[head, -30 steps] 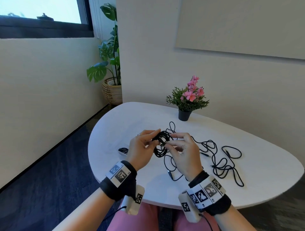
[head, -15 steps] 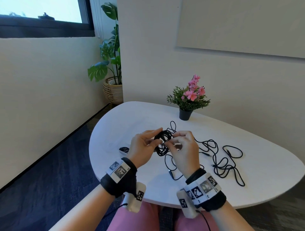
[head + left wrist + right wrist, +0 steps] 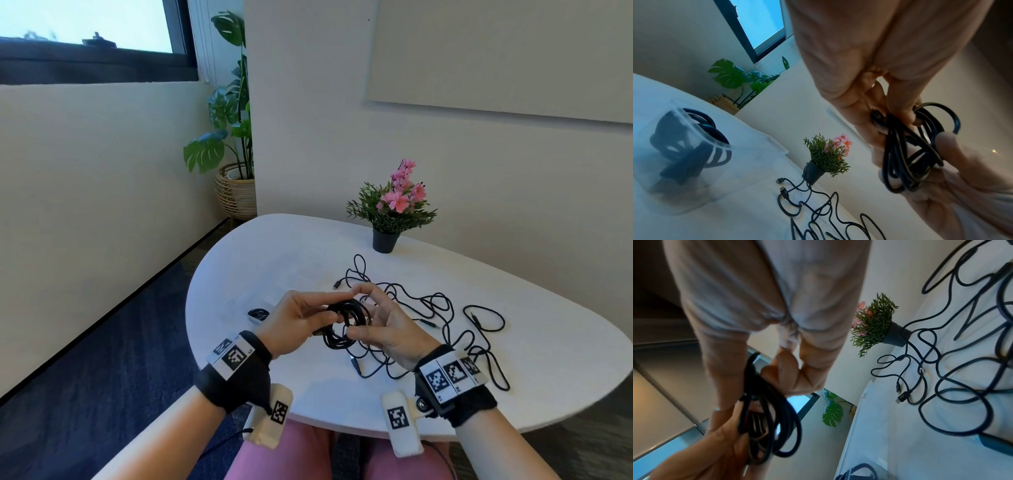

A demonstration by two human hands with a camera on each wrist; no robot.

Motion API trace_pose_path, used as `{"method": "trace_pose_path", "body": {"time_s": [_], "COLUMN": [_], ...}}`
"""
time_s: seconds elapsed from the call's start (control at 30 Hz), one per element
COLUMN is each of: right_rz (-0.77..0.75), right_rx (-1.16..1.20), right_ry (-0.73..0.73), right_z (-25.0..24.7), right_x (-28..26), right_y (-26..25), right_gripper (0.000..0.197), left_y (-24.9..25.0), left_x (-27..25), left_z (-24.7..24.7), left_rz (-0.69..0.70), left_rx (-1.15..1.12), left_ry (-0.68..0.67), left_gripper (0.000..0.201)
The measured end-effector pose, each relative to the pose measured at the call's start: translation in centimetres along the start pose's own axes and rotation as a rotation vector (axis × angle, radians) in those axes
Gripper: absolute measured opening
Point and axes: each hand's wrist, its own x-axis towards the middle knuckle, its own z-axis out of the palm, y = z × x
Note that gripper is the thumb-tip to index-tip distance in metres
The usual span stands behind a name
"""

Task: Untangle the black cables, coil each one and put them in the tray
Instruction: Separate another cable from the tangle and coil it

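Head view: at frame centre a rounded white table stands against a cream wall, carrying a small potted pink-flowered plant and loose black cables right of centre; the left hand pinches the coiled cable, the right hand touches it with fingers loosely spread. Left wrist view: a clear tray at left holds a coiled cable on the table. Right wrist view: loose cables cover the right side; a leafy floor plant stands at lower centre.
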Motion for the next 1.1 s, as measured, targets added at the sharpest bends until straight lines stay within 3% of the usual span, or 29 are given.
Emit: {"method": "trace_pose_path", "body": {"time_s": [0.1, 0.23, 0.33, 0.47, 0.6, 0.73, 0.93, 1.1], "right_rz": [-0.03, -0.02, 0.019, 0.031, 0.022, 0.059, 0.012, -0.091], "right_rx": [-0.018, -0.026, 0.14, 0.36, 0.246, 0.176, 0.178, 0.224], "right_ry": [0.065, 0.108, 0.082, 0.193, 0.264, 0.282, 0.44, 0.543], "right_z": [0.1, 0.0, -0.2, -0.2, 0.4, 0.3, -0.3, -0.8], "right_x": [0.3, 0.3, 0.3, 0.6, 0.9, 0.9, 0.9, 0.2], "right_y": [0.3, 0.2, -0.2, -0.2, 0.4, 0.3, 0.2, 0.2], "right_gripper": [0.053, 0.031, 0.031, 0.027, 0.015, 0.036, 0.016, 0.017], "left_y": [0.0, 0.1, 0.1, 0.1, 0.1, 0.0, -0.2, -0.3], "left_x": [0.0, 0.2, 0.2, 0.3, 0.4, 0.1, 0.0, 0.0], "left_z": [-0.3, -0.3, -0.5, -0.4, -0.1, 0.6, 0.1, -0.2], "left_rz": [-0.019, -0.041, -0.045, -0.039, -0.061, -0.074, -0.159, -0.207], "left_rx": [0.008, 0.024, 0.016, 0.014, 0.006, 0.021, -0.125, -0.27], "left_ry": [0.003, 0.028, 0.051, 0.047, 0.026, -0.02, 0.07, 0.161], "left_gripper": [0.047, 0.044, 0.043, 0.043, 0.044, 0.047, 0.043, 0.039]}}
